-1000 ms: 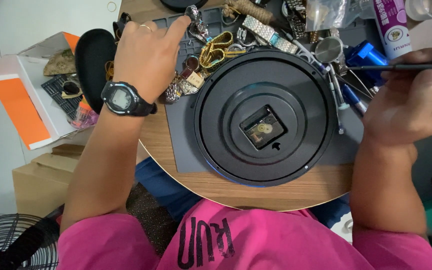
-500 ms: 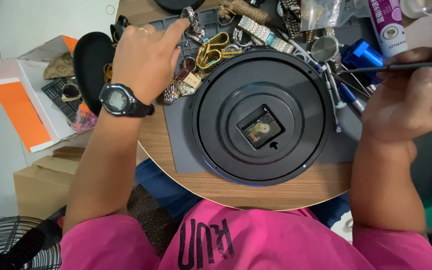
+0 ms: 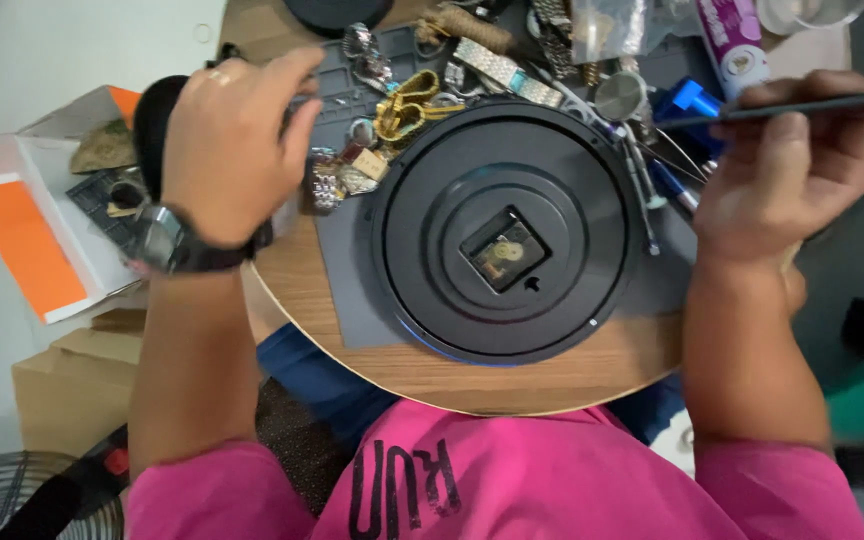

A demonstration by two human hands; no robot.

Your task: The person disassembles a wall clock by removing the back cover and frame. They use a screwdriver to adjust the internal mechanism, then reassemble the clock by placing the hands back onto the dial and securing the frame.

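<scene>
A round black wall clock (image 3: 508, 228) lies face down on a grey mat (image 3: 344, 280), its square movement (image 3: 504, 249) showing in the middle. My right hand (image 3: 787, 160) grips a thin dark tool (image 3: 812, 106) that points left, above the clock's right rim. My left hand (image 3: 230, 140), with a ring and a wristwatch (image 3: 167, 240), hovers over the mat's left edge near loose watch parts (image 3: 347, 175); its fingers are curled and I cannot see anything in them.
The round wooden table (image 3: 452, 375) carries watch bands (image 3: 407, 105), metal pieces, a blue object (image 3: 687, 100) and a white tube (image 3: 737, 45) at the back. An open orange-and-white box (image 3: 37, 235) and a cardboard box (image 3: 67, 385) stand on the left. A fan (image 3: 12, 495) sits at lower left.
My left hand has drawn back leftward from the pile of watch parts toward the mat's edge. My right hand keeps the tool in the same place.
</scene>
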